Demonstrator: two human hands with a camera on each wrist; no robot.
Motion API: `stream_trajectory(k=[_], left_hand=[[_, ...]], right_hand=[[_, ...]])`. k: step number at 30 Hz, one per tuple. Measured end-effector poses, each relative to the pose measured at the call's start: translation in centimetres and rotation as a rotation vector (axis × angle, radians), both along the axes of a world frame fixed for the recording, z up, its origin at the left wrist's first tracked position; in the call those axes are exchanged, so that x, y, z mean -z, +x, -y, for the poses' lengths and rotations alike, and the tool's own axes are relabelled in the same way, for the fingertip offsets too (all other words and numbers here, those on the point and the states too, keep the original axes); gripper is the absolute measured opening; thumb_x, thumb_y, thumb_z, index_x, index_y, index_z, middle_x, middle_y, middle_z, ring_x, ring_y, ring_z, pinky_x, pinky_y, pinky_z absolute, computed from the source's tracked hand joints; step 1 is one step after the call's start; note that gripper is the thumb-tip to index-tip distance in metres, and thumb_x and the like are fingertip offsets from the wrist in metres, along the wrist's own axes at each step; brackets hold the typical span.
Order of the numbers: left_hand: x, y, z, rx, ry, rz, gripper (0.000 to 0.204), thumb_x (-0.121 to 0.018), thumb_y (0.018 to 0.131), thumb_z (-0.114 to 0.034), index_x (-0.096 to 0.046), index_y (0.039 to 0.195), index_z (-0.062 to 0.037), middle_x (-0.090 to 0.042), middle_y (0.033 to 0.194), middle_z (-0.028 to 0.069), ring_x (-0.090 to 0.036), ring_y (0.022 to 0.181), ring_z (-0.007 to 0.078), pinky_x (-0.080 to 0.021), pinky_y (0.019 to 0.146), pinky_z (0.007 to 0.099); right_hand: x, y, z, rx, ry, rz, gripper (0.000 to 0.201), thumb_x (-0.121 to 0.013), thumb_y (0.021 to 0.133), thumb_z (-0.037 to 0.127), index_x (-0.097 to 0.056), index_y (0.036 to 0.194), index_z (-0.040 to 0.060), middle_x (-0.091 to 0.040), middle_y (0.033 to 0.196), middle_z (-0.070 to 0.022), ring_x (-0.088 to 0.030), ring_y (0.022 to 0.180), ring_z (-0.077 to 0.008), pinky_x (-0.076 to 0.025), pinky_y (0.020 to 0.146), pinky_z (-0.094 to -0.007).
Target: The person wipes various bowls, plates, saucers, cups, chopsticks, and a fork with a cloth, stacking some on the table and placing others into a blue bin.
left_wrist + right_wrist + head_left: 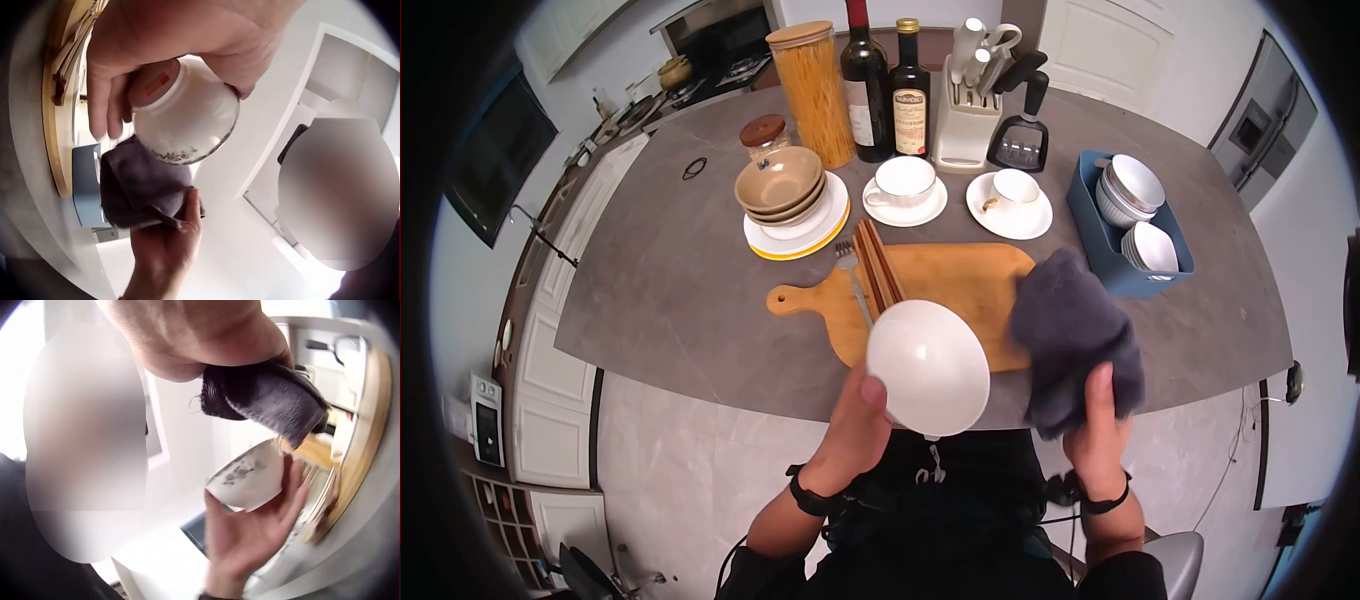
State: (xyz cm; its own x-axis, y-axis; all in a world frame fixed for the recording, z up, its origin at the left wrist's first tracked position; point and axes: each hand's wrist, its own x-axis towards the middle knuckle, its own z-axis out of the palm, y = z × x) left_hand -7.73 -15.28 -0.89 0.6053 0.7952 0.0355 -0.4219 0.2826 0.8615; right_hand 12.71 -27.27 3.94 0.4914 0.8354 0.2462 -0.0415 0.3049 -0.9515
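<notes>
My left hand holds a white bowl over the near edge of the table, thumb on its rim and fingers beneath. The bowl's inside faces up toward the head camera. Dark leaf-like decoration runs along the outside of the bowl in the right wrist view, and a red mark shows on its base in the left wrist view. To the right, my right hand grips a dark grey cloth, thumb on top. Cloth and bowl are apart in the head view.
Behind the bowl lies a wooden cutting board bearing chopsticks and a fork. Stacked brown bowls on plates stand left, two cups on saucers behind, and a blue bin of white bowls right. Bottles and a knife block line the back.
</notes>
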Motion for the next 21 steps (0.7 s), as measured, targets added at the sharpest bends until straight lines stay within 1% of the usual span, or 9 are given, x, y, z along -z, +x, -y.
stream_trajectory(k=[1, 2, 4, 7, 11, 16, 18, 20, 21], left_hand=[[-0.4, 0.0, -0.3, 0.174, -0.084, 0.002, 0.099, -0.057, 0.090, -0.073, -0.033, 0.151, 0.0004, -0.059, 0.136, 0.0177, -0.065, 0.117, 0.0289, -0.057, 0.093, 0.0419], [-0.6, 0.1, -0.4, 0.347, -0.168, 0.003, 0.091, -0.048, 0.095, -0.072, -0.034, 0.151, -0.0013, -0.061, 0.132, 0.0181, -0.070, 0.109, 0.0294, -0.061, 0.085, 0.0423], [-0.9, 0.8, 0.1, 0.436, -0.254, -0.036, 0.081, -0.032, 0.102, -0.069, -0.029, 0.153, -0.0067, -0.069, 0.116, 0.0168, -0.075, 0.086, 0.0272, -0.063, 0.064, 0.0357], [0.2, -0.2, -0.6, 0.559, -0.341, 0.195, 0.081, -0.038, 0.101, -0.068, -0.029, 0.152, -0.0056, -0.070, 0.107, 0.0134, -0.074, 0.079, 0.0233, -0.060, 0.057, 0.0308], [-1.6, 0.7, 0.0, 0.300, -0.098, -0.035, 0.078, -0.063, 0.095, -0.051, -0.034, 0.151, -0.0037, -0.064, 0.117, 0.0115, -0.070, 0.088, 0.0200, -0.057, 0.062, 0.0270], [-2.9, 2.8, -0.9, -0.001, 0.551, -0.256, 0.095, -0.088, 0.073, -0.027, -0.039, 0.150, -0.0019, -0.057, 0.136, 0.0136, -0.063, 0.116, 0.0267, -0.053, 0.095, 0.0347], [-3.1, 3.1, -1.1, -0.111, 0.827, -0.430, 0.105, -0.096, 0.060, -0.024, -0.042, 0.148, -0.0021, -0.055, 0.139, 0.0161, -0.057, 0.126, 0.0317, -0.043, 0.110, 0.0392], [-2.9, 3.5, -1.0, -0.146, 0.954, -0.495, 0.107, -0.097, 0.058, -0.029, -0.044, 0.147, -0.0025, -0.054, 0.140, 0.0186, -0.057, 0.127, 0.0346, -0.045, 0.108, 0.0412], [-2.9, 3.7, -0.9, -0.146, 1.019, -0.533, 0.108, -0.098, 0.057, -0.029, -0.044, 0.147, -0.0026, -0.054, 0.141, 0.0187, -0.056, 0.129, 0.0357, -0.046, 0.108, 0.0422]], right_hand=[[1.1, 1.9, 1.7, -0.161, -0.264, 0.257, 0.058, -0.047, 0.107, 0.036, -0.042, 0.146, -0.0076, -0.053, 0.144, -0.0248, -0.054, 0.133, -0.0311, -0.041, 0.111, -0.0439], [-1.0, 1.9, -1.3, -0.169, 0.119, 0.761, 0.060, -0.059, 0.100, 0.032, -0.047, 0.143, -0.0075, -0.052, 0.145, -0.0256, -0.049, 0.139, -0.0358, -0.037, 0.116, -0.0460], [-2.6, 1.9, -4.0, -0.519, 0.182, 1.231, 0.064, -0.068, 0.086, 0.026, -0.052, 0.139, -0.0065, -0.053, 0.145, -0.0219, -0.048, 0.140, -0.0362, -0.034, 0.119, -0.0486], [-1.2, 2.2, -4.8, -0.539, 0.158, 1.231, 0.066, -0.071, 0.078, 0.021, -0.055, 0.136, -0.0056, -0.055, 0.145, -0.0183, -0.049, 0.139, -0.0338, -0.033, 0.119, -0.0512], [-0.6, 1.9, -4.2, -0.588, 0.138, 1.217, 0.057, -0.070, 0.080, 0.018, -0.058, 0.131, -0.0045, -0.060, 0.139, -0.0195, -0.053, 0.135, -0.0345, -0.033, 0.119, -0.0516], [1.2, 0.7, -2.5, -0.517, 0.045, 0.693, 0.038, -0.059, 0.097, 0.018, -0.061, 0.128, -0.0017, -0.066, 0.122, -0.0247, -0.062, 0.116, -0.0427, -0.041, 0.113, -0.0479], [1.9, 0.8, -1.0, -0.608, -0.263, 0.405, 0.039, -0.053, 0.103, 0.024, -0.057, 0.133, -0.0013, -0.065, 0.124, -0.0223, -0.064, 0.112, -0.0375, -0.046, 0.106, -0.0437], [3.6, 0.2, -1.3, -0.559, -0.236, -0.512, 0.047, -0.052, 0.106, 0.031, -0.051, 0.140, -0.0006, -0.063, 0.131, -0.0165, -0.064, 0.112, -0.0303, -0.049, 0.100, -0.0414], [3.5, 0.5, -1.2, -0.543, -0.226, -0.699, 0.052, -0.053, 0.106, 0.035, -0.046, 0.145, 0.0008, -0.057, 0.141, -0.0133, -0.060, 0.123, -0.0255, -0.048, 0.104, -0.0397]])
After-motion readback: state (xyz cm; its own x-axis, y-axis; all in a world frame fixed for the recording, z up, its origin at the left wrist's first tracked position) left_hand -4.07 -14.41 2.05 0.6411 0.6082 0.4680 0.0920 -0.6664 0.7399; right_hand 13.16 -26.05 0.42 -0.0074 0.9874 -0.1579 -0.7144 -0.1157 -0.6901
